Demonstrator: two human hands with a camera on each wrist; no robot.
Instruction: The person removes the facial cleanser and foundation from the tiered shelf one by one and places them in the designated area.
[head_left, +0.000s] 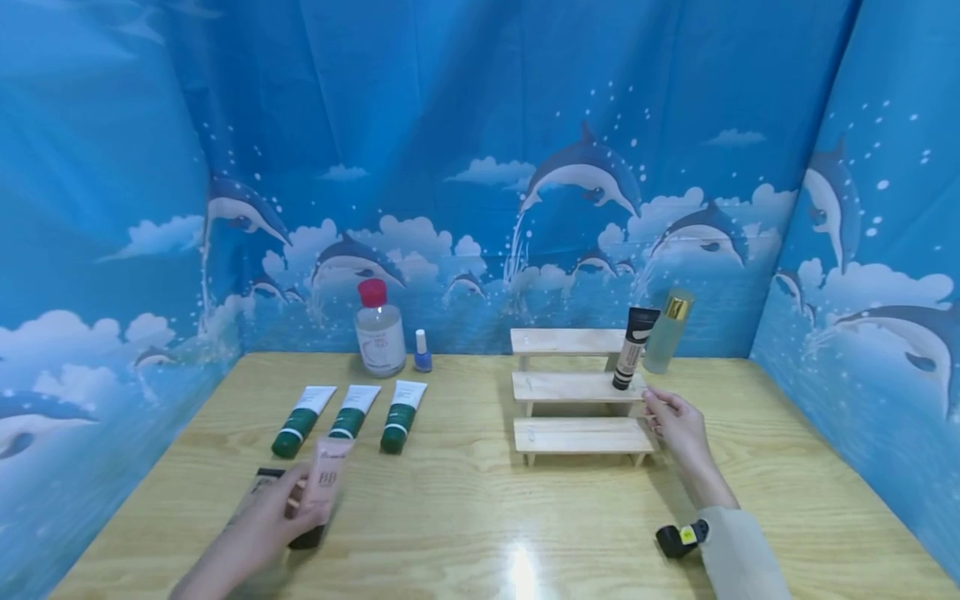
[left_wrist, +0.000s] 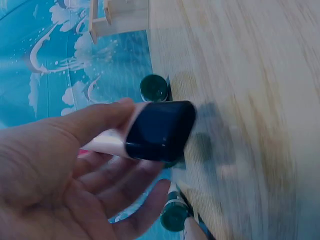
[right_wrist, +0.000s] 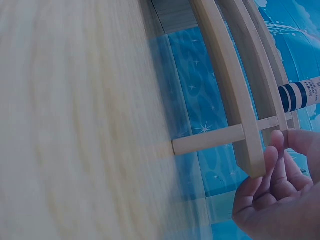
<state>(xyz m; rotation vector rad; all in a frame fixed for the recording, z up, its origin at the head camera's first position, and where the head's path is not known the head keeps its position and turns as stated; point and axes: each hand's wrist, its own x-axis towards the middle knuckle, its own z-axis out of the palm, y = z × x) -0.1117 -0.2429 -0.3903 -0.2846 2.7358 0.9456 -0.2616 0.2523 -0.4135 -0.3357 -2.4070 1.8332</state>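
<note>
Head view: left grip [head_left: 272, 510] pinching pink tube [head_left: 328, 475], eight o'clock; right grip [head_left: 681, 429] pinching stand [head_left: 558, 386]: jolt could topple black tube [head_left: 634, 348]!

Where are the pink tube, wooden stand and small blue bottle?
Pink tube [head_left: 327, 478]: head view, printed front.
Wooden stand [head_left: 581, 436]: head view, lowest shelf.
Small blue bottle [head_left: 423, 362]: head view, blue body.

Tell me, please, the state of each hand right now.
Left hand: holding the BB tube.
Right hand: pinching the end of the middle shelf.
</note>
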